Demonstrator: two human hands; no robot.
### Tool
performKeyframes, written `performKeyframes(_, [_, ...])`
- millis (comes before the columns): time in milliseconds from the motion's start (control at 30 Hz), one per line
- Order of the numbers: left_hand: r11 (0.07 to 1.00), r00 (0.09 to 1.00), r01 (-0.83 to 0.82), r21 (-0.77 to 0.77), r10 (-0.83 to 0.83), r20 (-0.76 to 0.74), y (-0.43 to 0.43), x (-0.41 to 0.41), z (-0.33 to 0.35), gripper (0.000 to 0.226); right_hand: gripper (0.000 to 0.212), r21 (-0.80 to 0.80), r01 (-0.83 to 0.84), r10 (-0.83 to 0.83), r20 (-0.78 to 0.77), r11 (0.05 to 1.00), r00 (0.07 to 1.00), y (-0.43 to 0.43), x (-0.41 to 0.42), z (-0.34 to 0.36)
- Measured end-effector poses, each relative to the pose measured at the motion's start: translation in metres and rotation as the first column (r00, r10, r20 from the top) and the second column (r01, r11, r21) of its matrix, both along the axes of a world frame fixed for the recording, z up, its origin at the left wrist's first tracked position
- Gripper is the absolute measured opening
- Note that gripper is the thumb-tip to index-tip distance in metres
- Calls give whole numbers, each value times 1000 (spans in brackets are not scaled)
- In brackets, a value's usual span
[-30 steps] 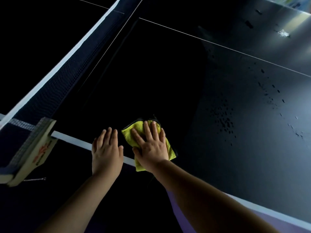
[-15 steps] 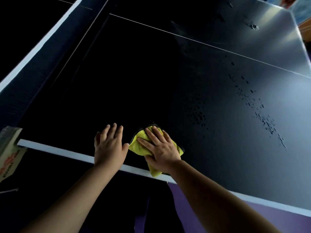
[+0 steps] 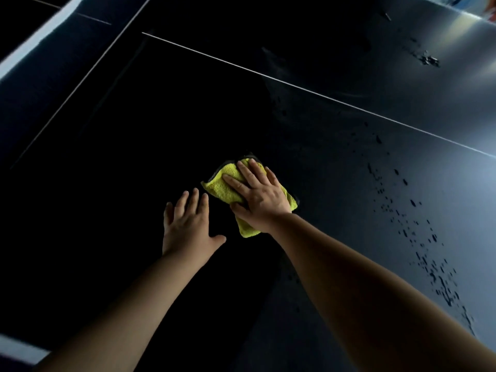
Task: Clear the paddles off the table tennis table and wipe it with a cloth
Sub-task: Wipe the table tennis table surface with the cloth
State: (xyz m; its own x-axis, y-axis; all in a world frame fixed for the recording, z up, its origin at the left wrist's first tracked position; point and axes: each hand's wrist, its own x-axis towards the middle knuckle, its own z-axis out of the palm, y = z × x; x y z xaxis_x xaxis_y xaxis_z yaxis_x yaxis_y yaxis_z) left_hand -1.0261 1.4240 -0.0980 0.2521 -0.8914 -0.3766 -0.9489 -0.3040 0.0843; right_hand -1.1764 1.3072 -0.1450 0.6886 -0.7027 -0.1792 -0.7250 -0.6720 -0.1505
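A folded yellow cloth (image 3: 223, 187) lies flat on the dark table tennis table (image 3: 349, 162). My right hand (image 3: 258, 194) presses down on it with straight, spread fingers. My left hand (image 3: 188, 224) rests flat on the bare table just left of the cloth, fingers straight. No paddle is in view.
The net (image 3: 37, 41) with its white top band runs along the upper left. A thin white centre line (image 3: 308, 89) crosses the table. Several dark droplets (image 3: 418, 232) speckle the surface on the right. The white side edge (image 3: 16, 347) shows at the bottom left.
Both hands and the cloth have slid away from the table's near edge toward its middle. The net post has left the view.
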Motion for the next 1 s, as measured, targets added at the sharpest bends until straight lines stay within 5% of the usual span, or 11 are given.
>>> performKeyframes(567, [970, 983, 85, 229, -118, 137, -126, -18, -13, 108, 66, -5, 134, -134, 29, 991, 991, -276, 45, -7])
performKeyframes(1000, [959, 986, 62, 275, -101, 130, -125, -22, -6, 105, 62, 11, 350, -350, 9, 937, 937, -288, -42, 0])
